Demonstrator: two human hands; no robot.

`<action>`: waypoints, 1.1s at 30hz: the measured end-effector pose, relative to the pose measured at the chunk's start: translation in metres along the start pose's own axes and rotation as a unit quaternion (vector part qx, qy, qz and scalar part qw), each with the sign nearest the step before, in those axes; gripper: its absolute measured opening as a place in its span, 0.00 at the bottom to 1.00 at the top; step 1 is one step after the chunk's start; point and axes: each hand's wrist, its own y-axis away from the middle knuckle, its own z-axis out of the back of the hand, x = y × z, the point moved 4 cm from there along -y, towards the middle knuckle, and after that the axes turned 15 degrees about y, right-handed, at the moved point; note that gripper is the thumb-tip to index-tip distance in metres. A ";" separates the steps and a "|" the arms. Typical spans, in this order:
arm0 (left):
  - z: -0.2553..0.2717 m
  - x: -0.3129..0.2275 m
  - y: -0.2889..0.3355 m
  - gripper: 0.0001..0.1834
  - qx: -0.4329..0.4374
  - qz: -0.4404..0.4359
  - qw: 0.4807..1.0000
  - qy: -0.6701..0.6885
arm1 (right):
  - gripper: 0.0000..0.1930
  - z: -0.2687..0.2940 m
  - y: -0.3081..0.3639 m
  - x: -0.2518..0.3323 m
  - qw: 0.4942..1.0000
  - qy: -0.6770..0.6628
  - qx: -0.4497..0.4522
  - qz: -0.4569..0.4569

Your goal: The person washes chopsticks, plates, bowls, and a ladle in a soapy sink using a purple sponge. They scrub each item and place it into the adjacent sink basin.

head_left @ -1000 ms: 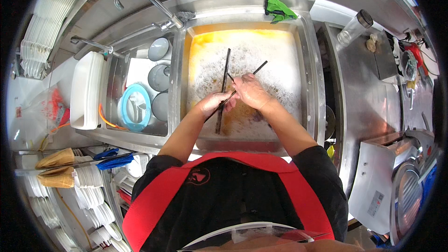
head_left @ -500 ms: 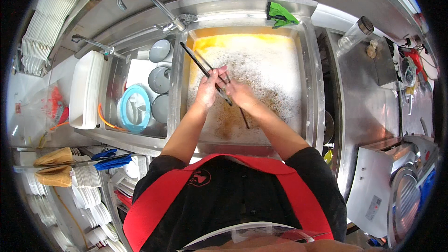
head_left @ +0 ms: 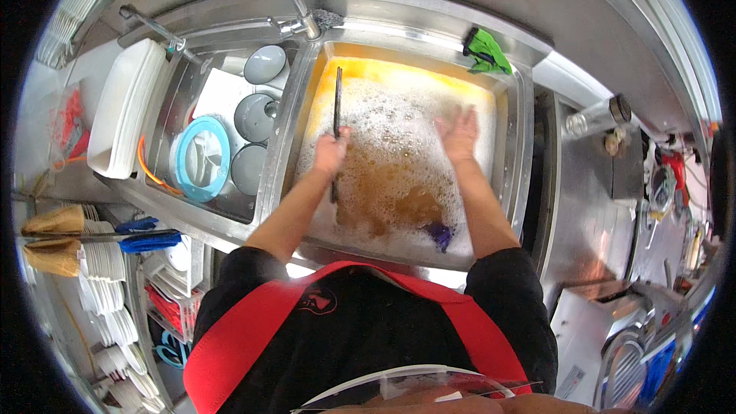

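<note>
My left hand (head_left: pixel 330 153) is closed around long dark chopsticks (head_left: pixel 337 103), which stand nearly lengthwise away from me above the left part of a sink (head_left: pixel 524 161) full of suds. Their near ends reach down past my wrist to the foam. Over the right part of the same sink, my right hand (head_left: pixel 460 136) is held out with its fingers apart and slightly blurred, nothing in it. White foam (head_left: pixel 391 103) covers much of the water, with brown water showing in the middle. A purple-blue cloth (head_left: pixel 438 235) pokes up near the sink's front edge.
Left of the suds lies a second basin with grey bowls (head_left: pixel 255 117), a light blue ring-shaped item (head_left: pixel 182 157) and a faucet (head_left: pixel 295 8) behind. White bins (head_left: pixel 126 111) stand farther left. A green and black glove (head_left: pixel 487 52) rests on the back ledge. A steel counter (head_left: pixel 586 199) is at right.
The hands have moved apart: the right let go of the chopsticks and went right, while the left keeps them, now brought together and more upright. The purple-blue cloth has come into sight.
</note>
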 end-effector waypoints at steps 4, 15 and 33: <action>0.037 0.018 -0.056 0.26 -0.123 -0.215 0.921 -0.300 | 0.46 -0.051 -0.022 -0.078 1.000 0.002 0.027 -0.015; -0.014 0.101 -0.067 0.19 0.174 0.175 0.877 -0.412 | 0.27 -0.174 0.012 -0.042 0.891 0.336 0.304 -0.018; -0.073 0.085 0.011 0.17 0.216 -0.053 0.936 -0.274 | 0.14 -0.115 0.075 0.039 0.963 -0.015 0.236 0.127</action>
